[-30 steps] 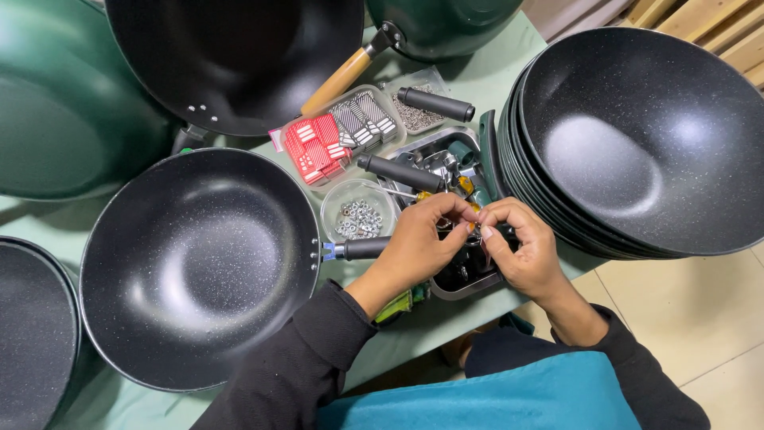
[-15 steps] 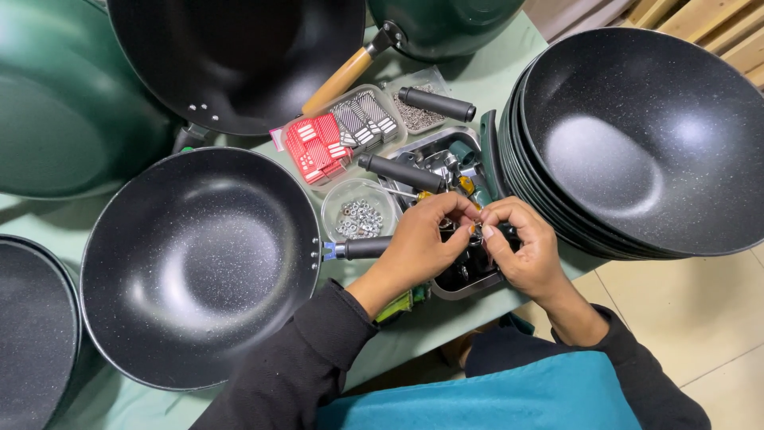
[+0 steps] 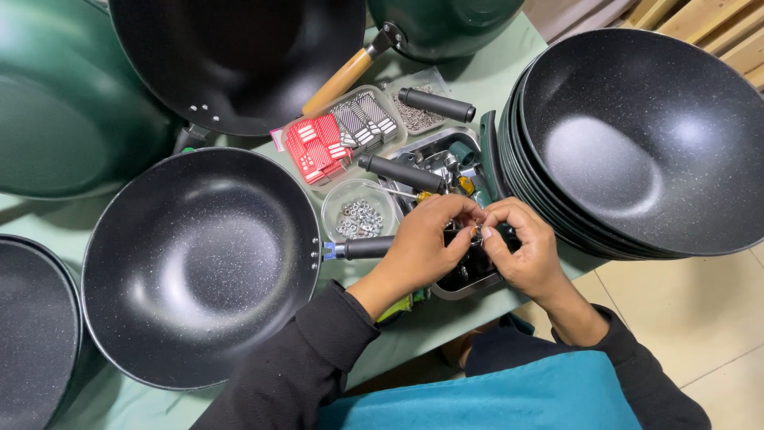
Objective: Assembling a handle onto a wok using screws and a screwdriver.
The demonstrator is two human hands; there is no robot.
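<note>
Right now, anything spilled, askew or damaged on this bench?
Nothing stands out. Washers sit inside their clear round tub, the stacked pans nest evenly, and both hands, left hand and right hand, meet over the metal parts tray pinching something too small to identify.

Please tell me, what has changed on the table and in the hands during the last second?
Nothing visibly changed. Both hands, left hand and right hand, remain together, pinching a small metal part over the metal tray. The wok stayed in place.

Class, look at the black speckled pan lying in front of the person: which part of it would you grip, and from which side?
Grip the pan by its short dark handle, probably coming from its right: it juts sideways off the rim towards the left hand, while the bowl is wide and smooth.
</note>
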